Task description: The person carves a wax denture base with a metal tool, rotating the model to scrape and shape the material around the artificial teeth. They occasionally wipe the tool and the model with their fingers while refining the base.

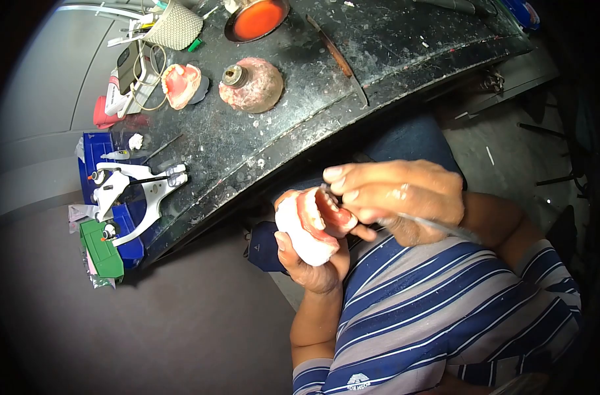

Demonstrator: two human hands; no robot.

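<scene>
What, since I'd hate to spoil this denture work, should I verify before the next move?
1. Plaster model supported: ok, held in the left hand.
2. Slim metal tool in grip: ok, in the right hand.
3. Tool tip placement: cannot tell, it isn't clearly visible.
4. Spirit lamp out: cannot tell, though no flame shows.
5. Wooden-handled knife well back from the bench edge: not ok, one end lies near it.
</scene>
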